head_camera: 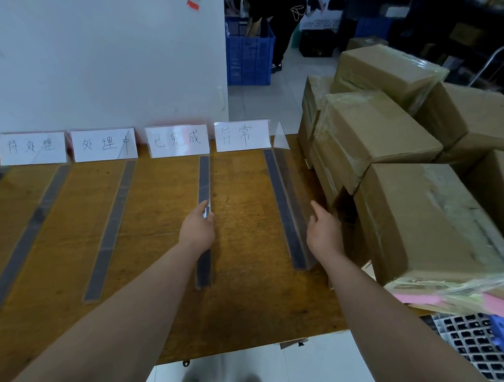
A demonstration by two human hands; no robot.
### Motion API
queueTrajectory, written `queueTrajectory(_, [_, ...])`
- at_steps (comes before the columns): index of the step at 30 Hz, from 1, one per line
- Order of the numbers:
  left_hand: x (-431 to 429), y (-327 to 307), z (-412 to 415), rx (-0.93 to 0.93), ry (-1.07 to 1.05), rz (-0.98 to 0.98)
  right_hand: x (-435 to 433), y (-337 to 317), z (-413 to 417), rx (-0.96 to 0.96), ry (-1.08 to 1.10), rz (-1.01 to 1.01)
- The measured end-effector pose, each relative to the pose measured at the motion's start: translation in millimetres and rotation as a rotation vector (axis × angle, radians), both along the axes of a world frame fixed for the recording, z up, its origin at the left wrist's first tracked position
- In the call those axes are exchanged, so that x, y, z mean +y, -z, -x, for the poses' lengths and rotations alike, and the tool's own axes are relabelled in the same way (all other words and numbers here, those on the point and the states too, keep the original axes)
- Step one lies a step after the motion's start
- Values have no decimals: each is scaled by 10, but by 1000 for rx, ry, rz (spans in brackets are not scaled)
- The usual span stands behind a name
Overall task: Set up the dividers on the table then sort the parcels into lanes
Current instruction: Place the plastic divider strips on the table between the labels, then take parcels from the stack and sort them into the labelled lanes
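Note:
Several clear dividers with dark base strips lie lengthwise on the wooden table [241,290], forming lanes. My left hand [198,228] pinches the top edge of the middle divider [204,180]. My right hand [324,232] holds the upright wall of the rightmost divider [283,203], thumb stretched forward, fingers hidden behind it. Two more dividers [111,228] [26,240] stand to the left. Brown taped cardboard parcels [421,225] are stacked at the table's right end, just beside my right hand.
Four handwritten label cards [177,141] stand along the back edge against a white wall. A blue crate [248,59] and a bending person [288,26] are on the floor beyond. A grid-patterned crate [468,341] sits at lower right.

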State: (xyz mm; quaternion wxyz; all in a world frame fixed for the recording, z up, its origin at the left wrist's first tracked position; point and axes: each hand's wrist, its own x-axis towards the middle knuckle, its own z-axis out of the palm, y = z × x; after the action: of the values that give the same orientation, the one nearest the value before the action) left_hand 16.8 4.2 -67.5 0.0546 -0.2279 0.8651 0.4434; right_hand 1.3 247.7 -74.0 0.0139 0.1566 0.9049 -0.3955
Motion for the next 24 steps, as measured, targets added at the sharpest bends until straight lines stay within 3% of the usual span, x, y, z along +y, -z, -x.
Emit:
queueTrajectory(11, [13, -509, -39, 153, 40, 55, -192, -503, -127, 163, -116, -114])
queueTrajectory(17, [89, -1044, 38, 284, 179, 139, -346, -1005, -123, 290, -194, -197])
queueTrajectory(24, [403, -1660, -1, 424, 348, 115, -165, -1745, -414, 369, -134, -270])
